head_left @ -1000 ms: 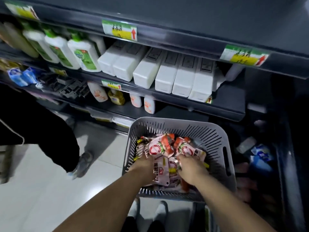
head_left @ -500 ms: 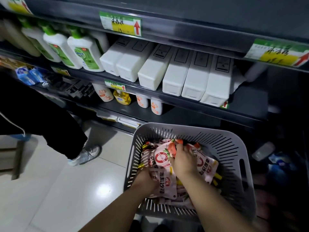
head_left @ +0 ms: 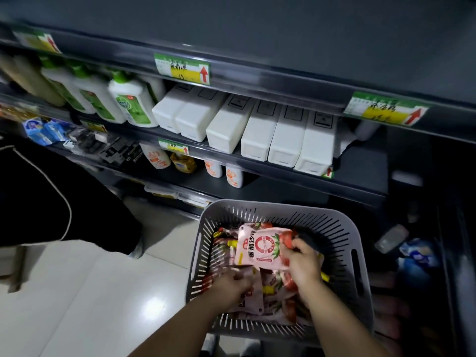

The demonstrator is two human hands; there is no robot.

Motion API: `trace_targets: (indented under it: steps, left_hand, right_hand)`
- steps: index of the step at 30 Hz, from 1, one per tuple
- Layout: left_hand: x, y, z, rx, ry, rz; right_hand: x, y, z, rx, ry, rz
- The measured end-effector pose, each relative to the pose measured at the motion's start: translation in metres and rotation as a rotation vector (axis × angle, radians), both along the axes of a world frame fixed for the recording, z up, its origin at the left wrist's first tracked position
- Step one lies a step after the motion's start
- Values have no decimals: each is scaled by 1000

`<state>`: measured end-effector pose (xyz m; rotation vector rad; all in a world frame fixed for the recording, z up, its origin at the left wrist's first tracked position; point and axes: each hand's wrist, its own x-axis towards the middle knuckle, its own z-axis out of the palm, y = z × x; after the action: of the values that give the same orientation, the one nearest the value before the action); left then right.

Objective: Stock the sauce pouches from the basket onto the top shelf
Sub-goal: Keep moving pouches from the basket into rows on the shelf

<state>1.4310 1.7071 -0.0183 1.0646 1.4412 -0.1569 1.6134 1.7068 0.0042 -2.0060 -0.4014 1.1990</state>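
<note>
Since half a second earlier, the right hand (head_left: 305, 266) had raised one pink sauce pouch (head_left: 262, 249) off the pile (head_left: 279, 288) inside the basket (head_left: 283, 210), its thumb and curled fingers pinching the pouch's right edge. Motion blur smeared the left hand (head_left: 229, 287), low at the basket's left among the pouches, so its grip could not be told. Much of the pile lay hidden under both hands. Above the basket, the top shelf (head_left: 257, 32) showed only dark grey.
</note>
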Motion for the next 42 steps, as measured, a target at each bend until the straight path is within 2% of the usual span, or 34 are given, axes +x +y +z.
trace_targets:
  steps: [2,4,6,9,11,14,17,21,26,32,38,42]
  left_hand:
    - [11,2,13,-123,-142,150]
    - [23,8,29,-210,-301,273]
    - [37,11,43,-213,-460,401]
    - [41,14,50,-113,-565,608]
    - [34,16,52,-125,-593,629]
    - [16,21,50,-155,-586,579]
    - [1,22,52,-168,-642,535]
    - [-8,22,58,-202,-693,430]
    - [-4,25,72,-29,-684,218]
    - [-7,27,76,-3,-660,146]
    - [-15,36,78,1,-660,176]
    - [-20,42,78,-26,-634,407]
  right_hand:
    - [5,-7,10,1,232,-227]
    - [3,-16,21,41,396,-305]
    - [-4,-26,31,65,466,-206]
    - [-12,-37,44,69,521,21]
    - [-4,-38,50,12,507,176]
    - [16,-35,53,-129,351,403]
    - [20,-29,55,-143,230,327]
    - [-1,-21,56,-143,362,371]
    - [-16,-21,52,-71,307,393]
    - [-11,-24,50,-11,253,463]
    - [-18,-14,51,41,200,512]
    - [-18,-3,55,9,146,682]
